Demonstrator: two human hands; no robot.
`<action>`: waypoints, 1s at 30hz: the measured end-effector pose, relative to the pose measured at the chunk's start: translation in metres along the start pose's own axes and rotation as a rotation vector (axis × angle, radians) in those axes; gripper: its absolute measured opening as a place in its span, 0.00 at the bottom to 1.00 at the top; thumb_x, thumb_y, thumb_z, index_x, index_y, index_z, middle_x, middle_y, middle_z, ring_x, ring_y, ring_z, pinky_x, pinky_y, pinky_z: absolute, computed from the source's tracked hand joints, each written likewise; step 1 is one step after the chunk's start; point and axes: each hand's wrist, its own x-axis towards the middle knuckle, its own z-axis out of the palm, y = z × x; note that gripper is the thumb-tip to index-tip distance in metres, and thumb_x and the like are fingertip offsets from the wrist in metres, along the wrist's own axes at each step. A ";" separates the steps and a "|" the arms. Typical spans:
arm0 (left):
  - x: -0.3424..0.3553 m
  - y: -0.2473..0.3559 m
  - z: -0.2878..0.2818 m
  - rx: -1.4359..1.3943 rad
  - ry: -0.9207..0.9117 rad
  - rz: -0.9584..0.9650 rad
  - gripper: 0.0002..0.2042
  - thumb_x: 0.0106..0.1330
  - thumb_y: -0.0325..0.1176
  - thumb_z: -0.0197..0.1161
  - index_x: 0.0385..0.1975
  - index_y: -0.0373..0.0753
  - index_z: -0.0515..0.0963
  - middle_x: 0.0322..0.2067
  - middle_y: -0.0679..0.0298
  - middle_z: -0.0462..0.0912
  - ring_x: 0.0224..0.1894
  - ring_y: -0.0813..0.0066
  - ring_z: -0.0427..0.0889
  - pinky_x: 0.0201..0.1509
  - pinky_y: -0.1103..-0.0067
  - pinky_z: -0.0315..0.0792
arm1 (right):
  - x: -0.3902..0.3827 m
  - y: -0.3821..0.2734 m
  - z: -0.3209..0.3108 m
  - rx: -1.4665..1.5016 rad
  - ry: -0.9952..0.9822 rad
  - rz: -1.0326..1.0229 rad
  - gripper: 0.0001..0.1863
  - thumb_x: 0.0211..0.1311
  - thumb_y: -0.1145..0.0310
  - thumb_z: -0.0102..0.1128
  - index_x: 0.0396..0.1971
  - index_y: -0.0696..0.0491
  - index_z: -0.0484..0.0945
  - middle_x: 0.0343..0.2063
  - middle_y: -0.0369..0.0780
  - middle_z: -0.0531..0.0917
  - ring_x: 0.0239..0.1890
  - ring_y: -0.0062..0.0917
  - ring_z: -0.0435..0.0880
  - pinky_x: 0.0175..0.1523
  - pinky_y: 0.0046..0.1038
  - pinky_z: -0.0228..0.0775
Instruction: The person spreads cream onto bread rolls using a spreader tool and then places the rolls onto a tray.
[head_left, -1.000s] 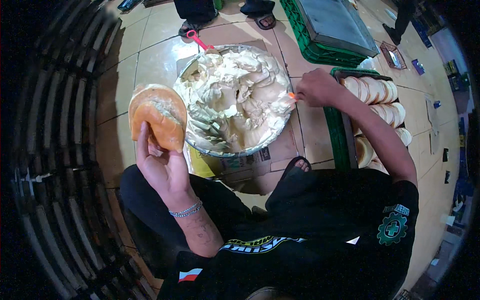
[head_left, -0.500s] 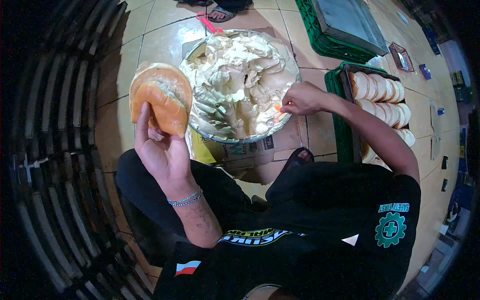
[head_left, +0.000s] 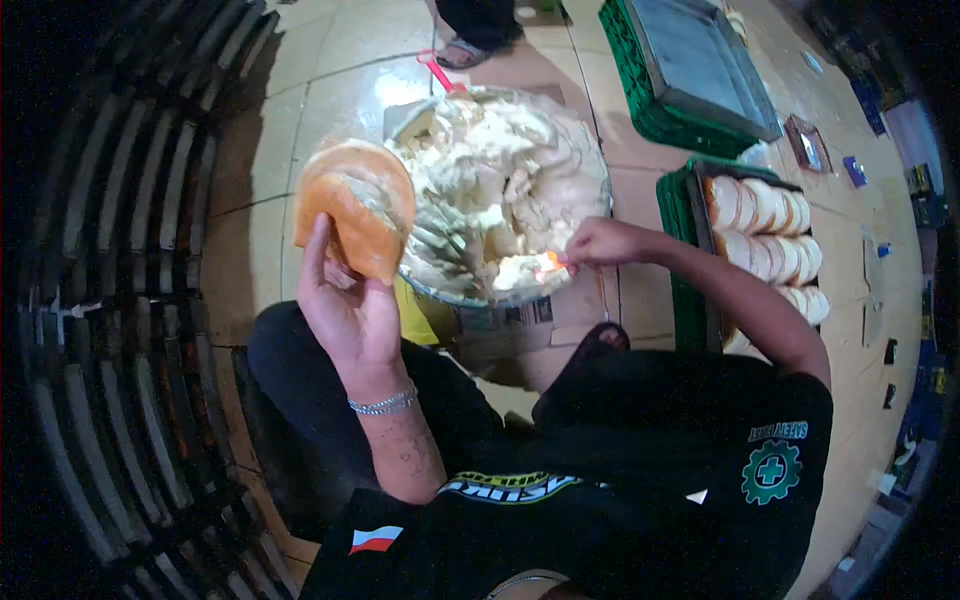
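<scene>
My left hand (head_left: 350, 325) holds up a split round bun (head_left: 345, 235), fingers beneath and thumb across its browned side, left of a large round tub (head_left: 452, 298). Part of the bun's pale cut face shows. Whipped pale cream (head_left: 500, 160) fills the tub in thick folds. At the tub's near right edge, my right hand (head_left: 605, 243) is closed on a spreading tool with an orange handle (head_left: 553, 260). Its blade is hidden under a lump of cream. A red handle (head_left: 437, 72) sticks out over the tub's far rim.
On the right, a dark tray (head_left: 705, 215) of cream-topped buns (head_left: 765, 205) rests on a green crate. Farther back, a metal tray (head_left: 690, 60) lies on green crates (head_left: 650, 100). Dark slatted racks (head_left: 110, 300) line the left. Another person's sandalled foot (head_left: 460, 55) stands beyond the tub.
The whole view has shifted a little. My right hand has come slightly nearer along the tub's edge, with a lump of cream now at the tool. My left hand still holds the bun.
</scene>
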 end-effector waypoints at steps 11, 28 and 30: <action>-0.002 -0.013 0.010 -0.108 -0.186 -0.242 0.19 0.75 0.36 0.50 0.60 0.33 0.68 0.56 0.55 0.77 0.59 0.63 0.77 0.65 0.67 0.70 | -0.090 -0.109 -0.095 0.334 0.522 -0.341 0.20 0.69 0.54 0.58 0.29 0.58 0.77 0.20 0.30 0.70 0.22 0.14 0.64 0.29 0.19 0.56; -0.010 -0.046 0.009 -0.385 -0.380 -0.501 0.22 0.75 0.40 0.46 0.64 0.37 0.65 0.59 0.52 0.74 0.60 0.56 0.75 0.64 0.54 0.71 | -0.068 -0.138 -0.064 -0.189 0.667 -0.764 0.21 0.59 0.77 0.65 0.54 0.51 0.81 0.28 0.36 0.77 0.33 0.23 0.74 0.39 0.24 0.67; -0.012 -0.045 0.011 -0.350 -0.327 -0.495 0.22 0.75 0.40 0.45 0.64 0.37 0.65 0.60 0.52 0.72 0.62 0.56 0.74 0.65 0.53 0.69 | -0.071 -0.138 -0.068 -0.259 0.664 -0.750 0.21 0.58 0.76 0.66 0.53 0.50 0.82 0.28 0.36 0.76 0.32 0.24 0.74 0.38 0.25 0.67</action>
